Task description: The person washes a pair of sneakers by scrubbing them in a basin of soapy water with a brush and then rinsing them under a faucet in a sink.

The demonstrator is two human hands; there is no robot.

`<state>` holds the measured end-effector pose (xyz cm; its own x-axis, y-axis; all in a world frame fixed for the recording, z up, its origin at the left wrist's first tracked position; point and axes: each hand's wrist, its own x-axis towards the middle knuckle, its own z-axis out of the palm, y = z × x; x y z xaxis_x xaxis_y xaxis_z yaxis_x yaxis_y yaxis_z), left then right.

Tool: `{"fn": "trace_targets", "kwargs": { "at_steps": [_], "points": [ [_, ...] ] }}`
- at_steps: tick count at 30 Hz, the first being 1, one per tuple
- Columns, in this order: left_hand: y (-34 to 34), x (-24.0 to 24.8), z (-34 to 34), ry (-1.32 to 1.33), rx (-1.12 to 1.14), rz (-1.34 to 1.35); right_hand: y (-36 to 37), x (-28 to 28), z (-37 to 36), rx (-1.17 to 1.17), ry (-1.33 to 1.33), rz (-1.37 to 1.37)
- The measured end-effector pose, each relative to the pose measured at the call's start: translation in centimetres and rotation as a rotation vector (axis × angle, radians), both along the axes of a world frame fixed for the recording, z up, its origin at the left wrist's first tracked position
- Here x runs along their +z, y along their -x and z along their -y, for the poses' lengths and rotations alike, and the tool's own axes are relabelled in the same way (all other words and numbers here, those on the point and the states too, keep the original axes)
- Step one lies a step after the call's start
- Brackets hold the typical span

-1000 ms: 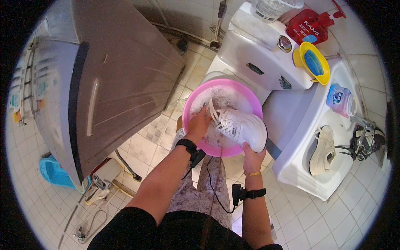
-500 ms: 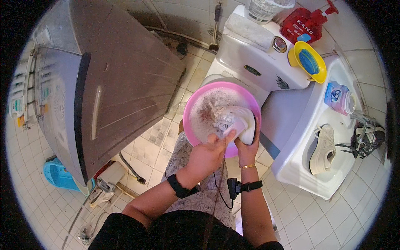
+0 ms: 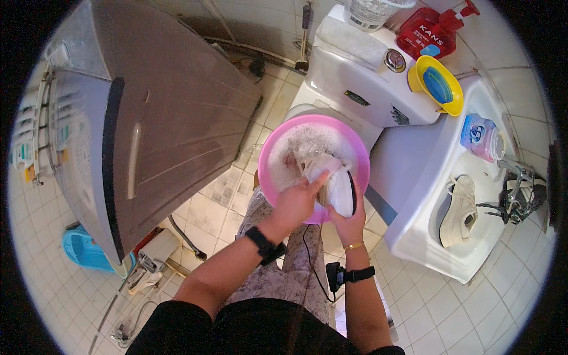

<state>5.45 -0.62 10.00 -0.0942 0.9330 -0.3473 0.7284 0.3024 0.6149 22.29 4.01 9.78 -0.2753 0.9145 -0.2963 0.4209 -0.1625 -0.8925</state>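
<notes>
A white lace-up shoe with a dark sole edge is tilted over a pink basin of foamy water. My right hand grips the shoe from its near right side, fingers along the sole. Against the shoe's upper, my left hand is closed, with one finger stretched along a pale strip. Whatever lies under its fingers is mostly hidden, and I cannot make out its kind. White suds cover much of the water. Dark straps sit on both my wrists.
A toilet stands behind the basin. At right, a white sink holds another white shoe and a clear jar near the faucet. A yellow dish and red pump bottle rest close by. A large grey-brown appliance fills the left.
The shoe has turned and come lower and slightly left, showing more of its white side. My left hand has shifted left; the pale block under its fingers is now less visible.
</notes>
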Motion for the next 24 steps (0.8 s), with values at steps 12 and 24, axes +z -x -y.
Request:
{"fn": "trace_targets", "kwargs": {
  "at_steps": [12, 24],
  "points": [
    [4.3, -6.6, -0.4, 0.006, 0.119, -0.105, 0.5, 1.1, 1.8, 0.301, -0.236, 0.222],
    [6.3, -8.1, -4.4, 0.016, -0.175, -0.232, 1.0, 1.8, 1.5, 0.426, -0.265, 0.224]
  ]
}}
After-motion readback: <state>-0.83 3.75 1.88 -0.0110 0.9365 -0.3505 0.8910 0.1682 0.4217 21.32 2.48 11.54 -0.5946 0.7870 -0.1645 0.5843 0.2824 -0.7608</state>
